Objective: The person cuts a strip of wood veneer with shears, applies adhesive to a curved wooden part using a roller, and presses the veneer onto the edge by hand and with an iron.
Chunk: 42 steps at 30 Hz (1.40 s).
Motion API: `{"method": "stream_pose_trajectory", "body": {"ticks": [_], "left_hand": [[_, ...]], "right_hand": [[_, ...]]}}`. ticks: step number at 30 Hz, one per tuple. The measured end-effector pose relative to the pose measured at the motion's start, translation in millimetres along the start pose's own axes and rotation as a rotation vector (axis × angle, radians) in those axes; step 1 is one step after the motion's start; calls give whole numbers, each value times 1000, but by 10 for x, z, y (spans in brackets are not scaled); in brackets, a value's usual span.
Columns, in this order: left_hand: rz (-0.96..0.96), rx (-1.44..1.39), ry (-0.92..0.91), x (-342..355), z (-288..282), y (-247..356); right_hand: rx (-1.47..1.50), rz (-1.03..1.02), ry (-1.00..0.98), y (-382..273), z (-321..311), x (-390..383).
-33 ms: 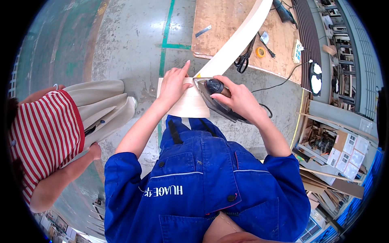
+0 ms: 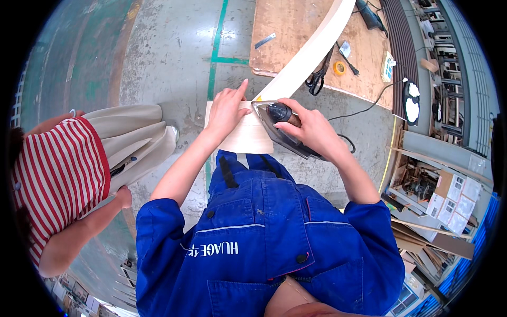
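Note:
My right hand (image 2: 315, 131) grips the handle of a clothes iron (image 2: 289, 141) with a dark knob at its front. The iron is tilted, its pointed tip at the right edge of a pale wooden panel (image 2: 247, 134) in front of my legs. On that panel rests my left hand (image 2: 228, 112), fingers stretched out, the index finger pointing away from me and the thumb toward the iron. A long pale curved wooden strip (image 2: 311, 52) runs from the panel's far right corner across the table. A small yellow spot shows where they meet.
The wooden table (image 2: 285, 31) carries black scissors (image 2: 317, 79), yellow tape (image 2: 339, 67), a small metal ruler (image 2: 265, 40) and a dark power tool (image 2: 371, 17). A cord (image 2: 364, 110) trails right. Someone in a striped top (image 2: 63, 179) stands at left. Shelving (image 2: 449, 79) lines the right.

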<state>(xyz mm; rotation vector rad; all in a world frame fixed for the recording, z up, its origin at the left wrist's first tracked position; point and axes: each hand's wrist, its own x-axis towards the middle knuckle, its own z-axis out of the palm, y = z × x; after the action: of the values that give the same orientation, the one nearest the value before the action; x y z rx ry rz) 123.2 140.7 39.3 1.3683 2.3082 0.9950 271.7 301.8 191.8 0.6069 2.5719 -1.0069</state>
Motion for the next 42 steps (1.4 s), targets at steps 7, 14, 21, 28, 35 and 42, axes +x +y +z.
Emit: {"method": "stream_pose_trajectory", "body": {"ticks": [7,14,21,28,35,42], "left_hand": [[-26,-15,28,-24,12,8],[-58,-11,-11,-13,-44,-43],[-98,-218,-53,76,-65,-173],[-270,-325,-162,146,-154,-83],[-339,-377,-175,166,-164,-54],[-360,-394,-208,180,-168,-59]], "right_hand": [[-33,-49,-1,9,-32,42],[-30,27,-63,-82,-93,37],[-7,-16,-18,-4,-41,33],[-8,-16,-23,3,-43,45],[-13,-7,-25,3,-48,48],[-23,-7,-28,0,-45,41]]}}
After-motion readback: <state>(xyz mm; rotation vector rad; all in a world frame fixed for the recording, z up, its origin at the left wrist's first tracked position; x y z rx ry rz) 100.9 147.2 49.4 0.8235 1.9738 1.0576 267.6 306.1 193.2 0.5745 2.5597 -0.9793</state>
